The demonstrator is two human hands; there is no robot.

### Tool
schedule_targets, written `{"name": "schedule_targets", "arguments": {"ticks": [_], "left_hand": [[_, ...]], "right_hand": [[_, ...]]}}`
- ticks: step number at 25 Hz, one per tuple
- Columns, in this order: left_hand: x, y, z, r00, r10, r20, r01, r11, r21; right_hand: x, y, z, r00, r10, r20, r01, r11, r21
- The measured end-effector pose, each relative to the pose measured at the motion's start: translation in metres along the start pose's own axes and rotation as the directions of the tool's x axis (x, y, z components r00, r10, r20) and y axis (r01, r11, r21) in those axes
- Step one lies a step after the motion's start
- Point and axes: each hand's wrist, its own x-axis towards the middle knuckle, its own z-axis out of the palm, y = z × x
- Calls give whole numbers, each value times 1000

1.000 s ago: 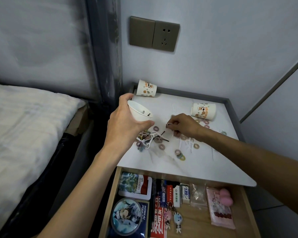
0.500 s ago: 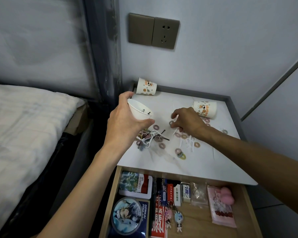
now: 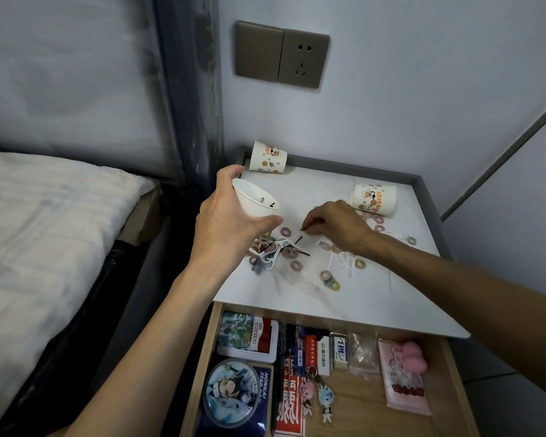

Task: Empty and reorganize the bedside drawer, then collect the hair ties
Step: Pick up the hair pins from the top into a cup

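My left hand (image 3: 226, 222) grips a white paper cup (image 3: 255, 200), tilted above the left side of the white bedside tabletop (image 3: 375, 294); a couple of dark hairpins lie inside it. My right hand (image 3: 338, 223) pinches a thin black hairpin (image 3: 304, 229) just right of the cup. Several small hair ties (image 3: 296, 265) in pink, brown and yellow lie scattered on the top, mixed with black hairpins (image 3: 298, 240) and white plastic picks (image 3: 344, 263). Below, the wooden drawer (image 3: 448, 367) stands pulled out.
Two printed paper cups lie on their sides, one at the back left (image 3: 268, 157), one at the back right (image 3: 373, 200). The drawer holds a round badge (image 3: 232, 391), card packs, an eraser box (image 3: 339, 350), keychains (image 3: 316, 394) and a pink pouch (image 3: 404, 376). A bed (image 3: 44, 231) lies left.
My right hand has lifted from the pile and moved left toward the cup, now pinching a hairpin. My left hand keeps the cup in about the same place.
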Motion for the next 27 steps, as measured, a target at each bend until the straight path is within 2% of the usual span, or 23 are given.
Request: {"name": "schedule_targets", "arguments": {"ticks": [5,9,12,17,20,22,25,26,27], "left_hand": [[0,-1,0,1000,3,7,-3,1000,-2],[0,-3,1,1000,-6,9,6,1000,1],[-1,-1,1,1000,-5,9,5,1000,-10],[-1,-2,0,1000,8,4,-8,1000,-8],[-1,-2,-1,1000,5,3,-5,1000,-10],[-1,-2,-2,1000,6,2,-6,1000,-8],[-1,-2,-3,1000,3,4,-3,1000,-8],[-1,-2,-3,1000,3,4,-3,1000,-7],[-1,-1,-3,1000,4,3,-4,1000,-8]], "right_hand": [[-6,-10,24,998,-57,-16,58,998,20],[-10,-7,27,994,-96,52,96,995,0],[-12,-7,31,995,-94,12,93,995,42],[-9,-17,35,1000,28,-1,-28,995,92],[-5,-20,27,994,112,-4,-109,972,209],[2,-19,18,982,190,20,-186,927,325],[12,-14,8,960,266,85,-269,801,535],[14,-12,7,955,288,73,-278,781,560],[15,-10,6,954,298,29,-268,806,528]]}}
